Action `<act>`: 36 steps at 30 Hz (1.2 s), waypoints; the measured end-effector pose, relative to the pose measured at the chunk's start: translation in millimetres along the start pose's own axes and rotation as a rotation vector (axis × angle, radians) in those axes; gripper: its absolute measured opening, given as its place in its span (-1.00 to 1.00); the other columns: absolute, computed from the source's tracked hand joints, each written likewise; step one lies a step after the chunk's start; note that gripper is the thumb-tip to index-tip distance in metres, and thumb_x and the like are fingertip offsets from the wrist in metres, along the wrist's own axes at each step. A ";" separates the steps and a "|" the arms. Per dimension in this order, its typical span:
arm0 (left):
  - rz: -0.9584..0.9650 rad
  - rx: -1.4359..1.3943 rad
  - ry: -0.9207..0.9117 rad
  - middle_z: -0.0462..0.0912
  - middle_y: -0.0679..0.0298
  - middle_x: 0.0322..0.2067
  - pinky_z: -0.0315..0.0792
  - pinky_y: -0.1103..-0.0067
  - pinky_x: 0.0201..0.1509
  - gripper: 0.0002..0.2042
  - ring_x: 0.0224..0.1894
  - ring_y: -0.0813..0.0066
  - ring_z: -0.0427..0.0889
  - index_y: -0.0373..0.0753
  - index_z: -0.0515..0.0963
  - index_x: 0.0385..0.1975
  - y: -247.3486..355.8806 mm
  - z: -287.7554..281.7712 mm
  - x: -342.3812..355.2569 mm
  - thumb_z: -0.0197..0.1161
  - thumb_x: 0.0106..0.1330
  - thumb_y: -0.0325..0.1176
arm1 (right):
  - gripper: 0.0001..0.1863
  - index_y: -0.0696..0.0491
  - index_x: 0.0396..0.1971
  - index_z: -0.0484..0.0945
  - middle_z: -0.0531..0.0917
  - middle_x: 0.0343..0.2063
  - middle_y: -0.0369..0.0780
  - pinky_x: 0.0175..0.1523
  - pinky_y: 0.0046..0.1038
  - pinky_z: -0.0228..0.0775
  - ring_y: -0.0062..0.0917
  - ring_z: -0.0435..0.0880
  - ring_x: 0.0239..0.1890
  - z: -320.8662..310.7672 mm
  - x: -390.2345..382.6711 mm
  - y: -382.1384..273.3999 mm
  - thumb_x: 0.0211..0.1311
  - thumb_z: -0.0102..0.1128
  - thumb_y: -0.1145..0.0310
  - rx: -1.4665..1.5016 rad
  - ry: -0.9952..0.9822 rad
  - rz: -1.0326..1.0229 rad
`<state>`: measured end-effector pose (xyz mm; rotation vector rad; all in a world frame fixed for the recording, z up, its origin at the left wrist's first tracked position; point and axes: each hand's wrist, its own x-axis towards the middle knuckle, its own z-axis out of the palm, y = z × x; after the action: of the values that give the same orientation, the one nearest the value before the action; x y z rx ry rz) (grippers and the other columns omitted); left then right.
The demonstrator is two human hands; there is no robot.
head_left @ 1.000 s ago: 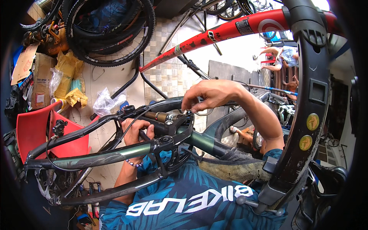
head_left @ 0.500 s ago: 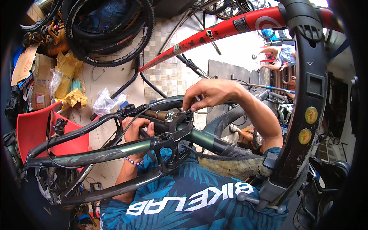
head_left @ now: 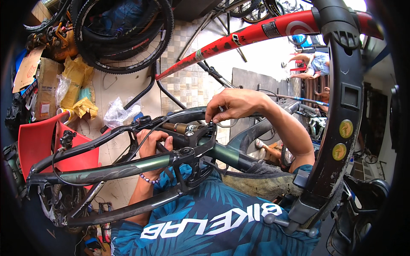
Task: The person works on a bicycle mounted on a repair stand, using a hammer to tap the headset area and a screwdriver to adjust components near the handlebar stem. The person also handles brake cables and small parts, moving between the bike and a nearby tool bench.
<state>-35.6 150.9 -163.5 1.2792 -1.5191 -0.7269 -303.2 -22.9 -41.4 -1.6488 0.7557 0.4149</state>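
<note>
A black and dark green bicycle frame (head_left: 115,168) lies across in front of my body. My left hand (head_left: 153,143), with a beaded bracelet at the wrist, is closed round a black part of the frame, between its two long rear tubes. A bronze-coloured rear shock (head_left: 177,128) sits just right of that hand. Thumb and fingertips of my right hand (head_left: 235,104) pinch a small dark bolt (head_left: 210,124) at the upper end of the black linkage (head_left: 204,143). How deep the bolt sits is hidden.
A black repair stand (head_left: 348,119) rises on the right, below a red tube (head_left: 256,32). A red chair (head_left: 38,145) stands left, near cardboard and yellow wrapping (head_left: 72,83). Wheels (head_left: 124,34) lean at the upper left; clear plastic (head_left: 119,113) lies on the floor. Another person (head_left: 318,64) sits far off.
My right hand's fingers have shifted very slightly at the bolt. My left hand keeps its grip, and the frame stays where it was.
</note>
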 end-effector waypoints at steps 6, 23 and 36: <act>0.009 0.001 0.014 0.59 0.27 -0.41 0.35 0.31 -0.02 -0.76 -0.32 0.25 0.54 -0.17 0.55 -0.21 0.5 0.4 0.1 0.48 0.20 -0.50 | -0.73 0.12 -0.18 0.70 0.72 -0.45 -0.15 -0.20 -0.28 0.52 -0.37 0.72 -0.37 3.0 8.6 -4.3 0.42 0.36 0.18 -0.069 -0.044 0.133; 0.032 0.012 0.014 0.62 0.22 -0.40 0.40 0.34 -0.13 -0.82 -0.37 0.26 0.53 -0.25 0.56 -0.24 2.3 -0.8 4.4 0.45 0.25 -0.50 | -0.76 0.04 -0.08 0.76 0.76 -0.23 -0.18 0.02 -0.24 0.54 -0.35 0.74 -0.12 -6.1 4.1 0.5 0.28 0.40 0.32 -0.147 -0.015 -0.077; 0.030 0.009 0.015 0.61 0.25 -0.37 0.35 0.26 0.02 -0.75 -0.28 0.20 0.57 -0.16 0.53 -0.22 -2.7 2.1 0.9 0.48 0.20 -0.46 | -0.74 0.14 -0.39 0.62 0.60 -0.46 -0.10 -0.08 -0.20 0.46 -0.25 0.65 -0.24 3.9 18.4 -2.8 0.32 0.30 0.22 -0.185 -0.103 0.070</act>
<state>-36.5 149.0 -166.3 1.2629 -1.5277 -0.6906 -287.5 -23.5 -52.0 -1.7611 0.7164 0.6308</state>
